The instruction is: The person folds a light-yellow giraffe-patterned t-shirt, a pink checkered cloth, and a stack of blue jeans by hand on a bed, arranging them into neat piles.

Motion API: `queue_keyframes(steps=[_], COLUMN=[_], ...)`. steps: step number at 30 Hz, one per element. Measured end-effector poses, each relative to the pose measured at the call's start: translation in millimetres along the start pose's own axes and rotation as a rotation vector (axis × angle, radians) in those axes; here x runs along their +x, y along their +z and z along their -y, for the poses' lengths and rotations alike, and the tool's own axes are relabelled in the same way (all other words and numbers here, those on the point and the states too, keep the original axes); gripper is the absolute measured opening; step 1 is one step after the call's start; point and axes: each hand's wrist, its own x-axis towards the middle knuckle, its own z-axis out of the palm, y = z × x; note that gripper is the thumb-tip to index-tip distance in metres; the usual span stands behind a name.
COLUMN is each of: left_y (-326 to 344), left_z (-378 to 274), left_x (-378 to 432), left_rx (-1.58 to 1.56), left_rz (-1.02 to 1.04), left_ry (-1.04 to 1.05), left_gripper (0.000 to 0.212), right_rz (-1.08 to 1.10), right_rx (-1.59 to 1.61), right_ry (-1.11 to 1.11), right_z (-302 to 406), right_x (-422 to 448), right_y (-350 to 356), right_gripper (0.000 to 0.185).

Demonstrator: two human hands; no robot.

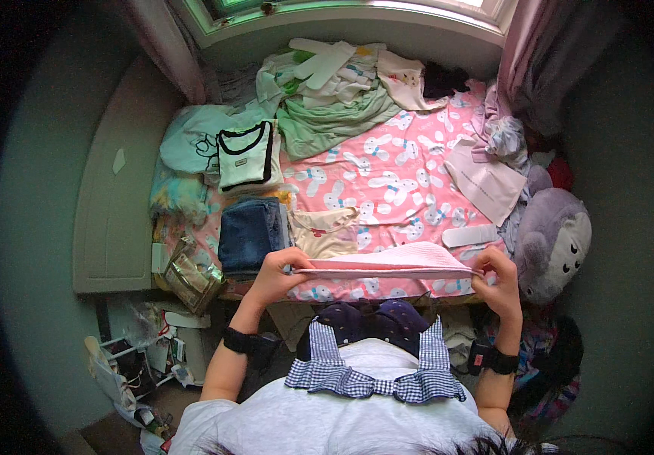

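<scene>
A pink cloth [389, 266], probably a garment, is stretched level between my two hands above the near side of the bed. My left hand [283, 274] pinches its left end between thumb and fingers, and my right hand [496, 277] grips the right end the same way. Just beyond the left hand lie folded dark blue jeans [250, 236] and a folded cream top [327, 230]. A white folded strip of cloth [470, 235] rests on the bed past the right hand.
A bunny-print pink sheet [386, 148] covers the bed. Folded white tops with black trim [244, 159] and a green clothes heap [332, 122] lie farther back. At right are a pale printed bag [486, 182] and a grey plush toy [548, 244]. A plastic package [193, 276] sits at left.
</scene>
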Motion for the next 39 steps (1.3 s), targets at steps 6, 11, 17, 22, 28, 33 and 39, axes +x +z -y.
queue_keyframes(steps=[6, 11, 17, 22, 28, 33, 39], left_y=[-10, -20, -32, -33, -15, -8, 53], left_z=[4, 10, 12, 34, 40, 41, 104], left_x=[19, 34, 58, 94, 178, 207, 196], left_rx=[-0.526, -0.593, -0.258, -0.010, 0.192, 0.577, 0.612], left_rz=[-0.073, -0.066, 0.047, 0.000, -0.183, -0.174, -0.001], left_ry=[-0.078, -0.099, -0.018, 0.026, 0.124, 0.345, 0.303], left_gripper=[0.017, 0.016, 0.014, 0.013, 0.024, 0.018, 0.018], right_rz=[0.129, 0.174, 0.179, 0.225, 0.060, -0.047, -0.059], right_rx=[-0.095, -0.097, -0.017, -0.047, -0.241, -0.271, -0.384], right_ry=[0.010, -0.054, -0.030, -0.085, -0.188, -0.233, -0.139], right_z=[-9, -23, -40, -68, -114, -127, -210], right_x=[7, 21, 38, 71, 141, 152, 116], right_y=[-5, -6, -12, -10, -10, -10, 13], right_gripper=[0.018, 0.019, 0.020, 0.016, 0.014, 0.014, 0.015])
